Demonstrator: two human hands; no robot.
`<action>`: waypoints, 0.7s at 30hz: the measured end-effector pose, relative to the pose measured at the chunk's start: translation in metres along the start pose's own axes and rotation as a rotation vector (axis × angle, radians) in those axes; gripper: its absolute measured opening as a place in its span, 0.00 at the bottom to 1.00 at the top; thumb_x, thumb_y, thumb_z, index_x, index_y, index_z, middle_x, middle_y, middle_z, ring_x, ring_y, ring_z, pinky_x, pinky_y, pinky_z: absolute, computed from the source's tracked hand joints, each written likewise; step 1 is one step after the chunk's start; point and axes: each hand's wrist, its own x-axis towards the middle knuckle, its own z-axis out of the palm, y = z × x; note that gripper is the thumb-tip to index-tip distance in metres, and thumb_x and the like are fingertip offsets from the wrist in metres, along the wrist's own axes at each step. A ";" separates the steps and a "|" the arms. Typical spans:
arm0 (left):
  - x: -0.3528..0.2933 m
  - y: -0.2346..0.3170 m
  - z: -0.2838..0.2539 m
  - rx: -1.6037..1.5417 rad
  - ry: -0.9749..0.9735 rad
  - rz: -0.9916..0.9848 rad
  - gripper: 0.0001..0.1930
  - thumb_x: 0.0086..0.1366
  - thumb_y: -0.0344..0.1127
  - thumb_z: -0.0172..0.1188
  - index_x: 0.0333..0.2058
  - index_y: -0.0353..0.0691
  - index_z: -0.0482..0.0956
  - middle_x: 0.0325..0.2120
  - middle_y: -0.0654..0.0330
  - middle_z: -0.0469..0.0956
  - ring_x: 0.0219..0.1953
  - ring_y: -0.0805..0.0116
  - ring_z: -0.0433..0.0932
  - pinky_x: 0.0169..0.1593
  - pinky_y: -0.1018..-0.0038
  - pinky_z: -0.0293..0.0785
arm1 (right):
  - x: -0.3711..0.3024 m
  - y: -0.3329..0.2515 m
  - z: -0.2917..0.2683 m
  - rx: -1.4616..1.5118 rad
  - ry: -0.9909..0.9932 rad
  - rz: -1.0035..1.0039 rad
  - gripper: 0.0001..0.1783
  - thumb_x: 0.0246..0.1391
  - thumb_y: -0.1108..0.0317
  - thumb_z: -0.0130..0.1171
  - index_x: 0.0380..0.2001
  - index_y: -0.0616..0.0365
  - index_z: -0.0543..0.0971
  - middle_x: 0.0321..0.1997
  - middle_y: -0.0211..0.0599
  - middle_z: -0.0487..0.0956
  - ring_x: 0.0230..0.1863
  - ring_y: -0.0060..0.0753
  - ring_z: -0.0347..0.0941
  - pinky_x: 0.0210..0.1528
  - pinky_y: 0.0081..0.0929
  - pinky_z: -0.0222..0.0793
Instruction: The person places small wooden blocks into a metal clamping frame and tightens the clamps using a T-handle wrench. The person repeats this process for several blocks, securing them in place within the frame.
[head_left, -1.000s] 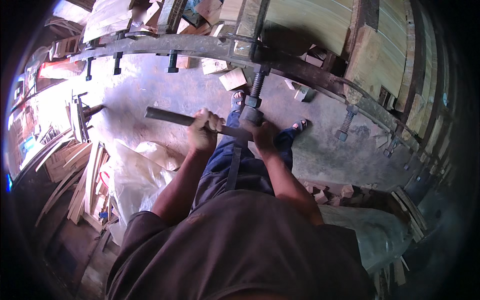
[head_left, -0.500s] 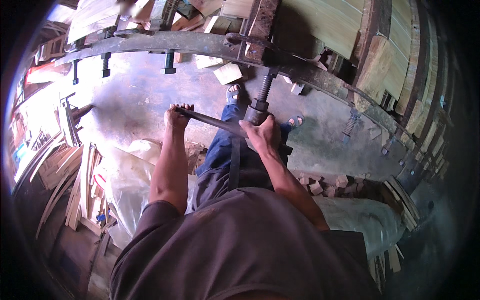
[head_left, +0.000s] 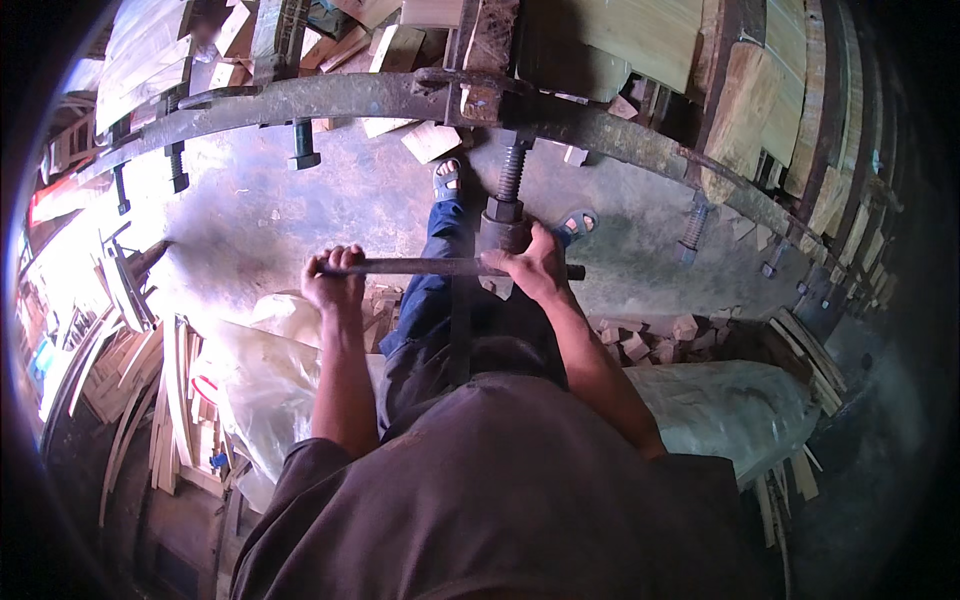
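A T-handle socket wrench [head_left: 420, 266] lies crosswise in front of me, its bar nearly level. My left hand [head_left: 335, 280] is closed around the bar's left end. At the socket end, my right hand [head_left: 535, 265] grips the wrench, its thumb over the bar and its fingers partly hidden behind the socket [head_left: 503, 234]. The socket sits against the hex nut [head_left: 503, 210] of a threaded clamp screw [head_left: 511, 172]. That screw runs into a long metal beam [head_left: 360, 98] of a clamping frame.
Other bolts [head_left: 303, 145] stick out from the beam toward me. Wooden boards [head_left: 640, 40] lie behind it. Wood strips [head_left: 170, 400] and plastic sheeting [head_left: 265, 380] are at left; a wrapped bundle [head_left: 720, 410] and small wood blocks [head_left: 650, 340] are at right. My sandalled feet [head_left: 447, 180] stand below the beam.
The wrench bar has turned from slanting to nearly level, its left end coming down toward me with my left hand. My right hand stays at the socket. The view has shifted slightly.
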 end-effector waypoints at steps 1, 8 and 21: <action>-0.019 0.012 0.003 0.018 -0.178 -0.042 0.10 0.61 0.37 0.47 0.22 0.43 0.64 0.15 0.63 0.59 0.19 0.65 0.59 0.45 0.59 0.65 | 0.003 0.008 0.000 0.056 -0.026 -0.020 0.28 0.38 0.57 0.73 0.42 0.59 0.78 0.39 0.39 0.82 0.41 0.37 0.77 0.48 0.34 0.72; -0.076 0.032 0.064 0.246 -0.602 -0.016 0.15 0.67 0.39 0.48 0.19 0.45 0.65 0.14 0.65 0.60 0.22 0.67 0.62 0.46 0.63 0.64 | 0.017 -0.010 -0.008 0.196 -0.057 0.012 0.27 0.43 0.61 0.71 0.47 0.62 0.78 0.42 0.39 0.82 0.45 0.33 0.76 0.51 0.30 0.70; -0.089 0.018 0.072 0.151 -0.260 0.062 0.19 0.67 0.41 0.45 0.15 0.47 0.59 0.12 0.63 0.58 0.17 0.63 0.58 0.33 0.61 0.63 | -0.028 -0.162 0.086 -0.382 -0.691 -0.424 0.23 0.42 0.75 0.53 0.47 0.65 0.73 0.48 0.59 0.78 0.53 0.57 0.74 0.54 0.46 0.71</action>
